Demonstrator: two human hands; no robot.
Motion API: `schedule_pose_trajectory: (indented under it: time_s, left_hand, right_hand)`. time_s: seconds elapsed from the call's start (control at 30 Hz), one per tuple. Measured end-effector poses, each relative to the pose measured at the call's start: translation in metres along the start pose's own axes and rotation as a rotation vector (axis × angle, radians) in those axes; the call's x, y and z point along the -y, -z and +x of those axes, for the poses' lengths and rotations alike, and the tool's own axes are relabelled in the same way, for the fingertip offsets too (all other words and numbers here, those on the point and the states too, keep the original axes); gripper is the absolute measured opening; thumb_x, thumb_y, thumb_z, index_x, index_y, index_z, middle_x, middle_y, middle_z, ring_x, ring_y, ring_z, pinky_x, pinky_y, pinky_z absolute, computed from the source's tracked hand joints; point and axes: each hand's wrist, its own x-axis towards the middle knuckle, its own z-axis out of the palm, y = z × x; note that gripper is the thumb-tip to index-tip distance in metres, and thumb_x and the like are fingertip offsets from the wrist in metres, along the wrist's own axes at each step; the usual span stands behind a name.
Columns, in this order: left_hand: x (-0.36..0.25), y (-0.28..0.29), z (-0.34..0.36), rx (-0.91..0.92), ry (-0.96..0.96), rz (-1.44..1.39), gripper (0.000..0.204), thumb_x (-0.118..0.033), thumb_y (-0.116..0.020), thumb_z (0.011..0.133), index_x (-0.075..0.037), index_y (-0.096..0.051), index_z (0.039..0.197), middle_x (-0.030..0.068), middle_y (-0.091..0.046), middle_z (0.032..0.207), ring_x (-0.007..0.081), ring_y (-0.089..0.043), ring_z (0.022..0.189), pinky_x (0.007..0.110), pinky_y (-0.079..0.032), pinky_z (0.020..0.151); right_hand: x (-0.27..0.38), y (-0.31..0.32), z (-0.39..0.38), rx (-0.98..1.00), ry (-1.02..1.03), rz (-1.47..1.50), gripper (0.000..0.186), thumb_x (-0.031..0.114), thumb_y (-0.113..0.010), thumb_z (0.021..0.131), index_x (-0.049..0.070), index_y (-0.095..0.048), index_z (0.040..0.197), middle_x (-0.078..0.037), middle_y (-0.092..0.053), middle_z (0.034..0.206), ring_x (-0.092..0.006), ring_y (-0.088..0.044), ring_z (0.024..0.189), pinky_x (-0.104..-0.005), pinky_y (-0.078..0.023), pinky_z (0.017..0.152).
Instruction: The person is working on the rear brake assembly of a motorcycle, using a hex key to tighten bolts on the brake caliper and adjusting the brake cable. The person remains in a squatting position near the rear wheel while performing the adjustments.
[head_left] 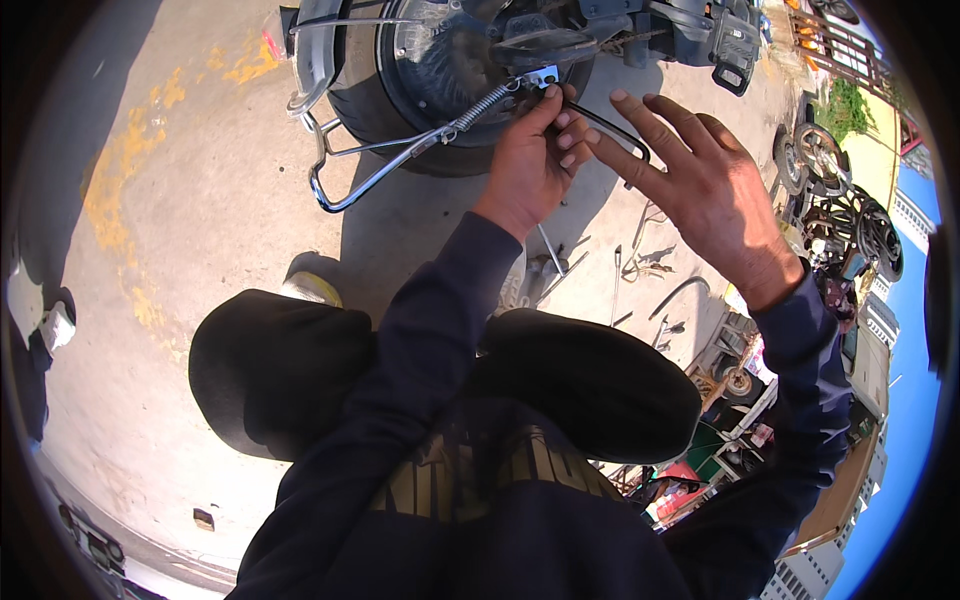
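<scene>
A black L-shaped hex key [612, 128] runs out from a chrome bracket [541, 77] beside a scooter's wheel. My left hand [530, 165] is closed at the key's bracket end, thumb tip against the bracket and fingers curled. To its right, my right hand [705, 190] is spread, its index finger crossing in front of the key near the bend; whether they touch I cannot tell. A coil spring [482, 107] stretches from the bracket along a chrome stand [375, 180]. Behind the stand is the black tyre [360, 100].
Scattered tools [650, 265] and a curved black hose [685, 290] lie on the concrete to the right. Farther right are motorcycle wheels [820, 155] and a rack of parts [745, 410]. My knees [590, 385] are bent below my hands.
</scene>
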Motion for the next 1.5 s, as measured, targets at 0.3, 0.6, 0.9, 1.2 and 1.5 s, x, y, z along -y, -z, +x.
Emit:
schedule_pose_trajectory:
  time_s: [0.3,0.6,0.9,1.2,1.5]
  left_hand:
    - [0.000,0.003,0.000,0.046,0.015,-0.041,0.019,-0.023,-0.055,0.107,-0.004,-0.058,0.109,-0.0004,-0.045,0.080,0.0116,-0.043,0.069,0.026,-0.035,0.055]
    - [0.002,0.002,0.002,0.053,-0.004,-0.020,0.019,-0.024,-0.053,0.107,-0.005,-0.058,0.108,-0.0002,-0.046,0.081,0.0121,-0.044,0.069,0.027,-0.036,0.056]
    - [-0.001,0.007,0.003,0.077,0.004,-0.055,0.023,-0.029,-0.053,0.108,-0.006,-0.058,0.107,-0.0006,-0.047,0.081,0.0123,-0.044,0.069,0.027,-0.037,0.057]
    - [0.002,0.002,0.002,0.085,0.016,-0.054,0.020,-0.025,-0.053,0.107,-0.006,-0.058,0.107,-0.0009,-0.047,0.080,0.0121,-0.044,0.070,0.027,-0.037,0.057]
    - [-0.002,0.005,0.001,0.082,-0.010,-0.026,0.020,-0.025,-0.052,0.108,-0.006,-0.058,0.107,-0.0013,-0.046,0.081,0.0116,-0.044,0.071,0.027,-0.037,0.057]
  right_hand:
    - [-0.002,-0.002,0.008,0.073,0.318,-0.577,0.036,0.004,-0.066,0.079,0.005,-0.066,0.115,-0.014,-0.063,0.132,-0.0304,-0.064,0.114,-0.0355,-0.055,0.088]
    - [0.004,-0.005,0.001,0.284,-0.658,1.205,0.040,0.028,-0.063,0.101,0.000,-0.062,0.128,-0.014,-0.068,0.121,-0.0201,-0.069,0.106,-0.0293,-0.054,0.076]
    - [0.011,-0.012,-0.001,-0.051,-0.189,0.488,0.040,0.017,-0.063,0.096,0.005,-0.058,0.134,-0.013,-0.069,0.119,-0.0257,-0.071,0.093,-0.0308,-0.055,0.076]
    - [-0.021,0.009,0.016,-0.070,0.497,-0.661,0.049,0.015,-0.069,0.080,0.002,-0.063,0.126,-0.014,-0.058,0.142,-0.0267,-0.056,0.128,-0.0375,-0.051,0.098]
    - [-0.004,-0.001,0.010,0.087,0.107,-0.040,0.033,0.018,-0.061,0.099,-0.002,-0.060,0.125,-0.014,-0.067,0.125,-0.0244,-0.071,0.100,-0.0318,-0.055,0.080]
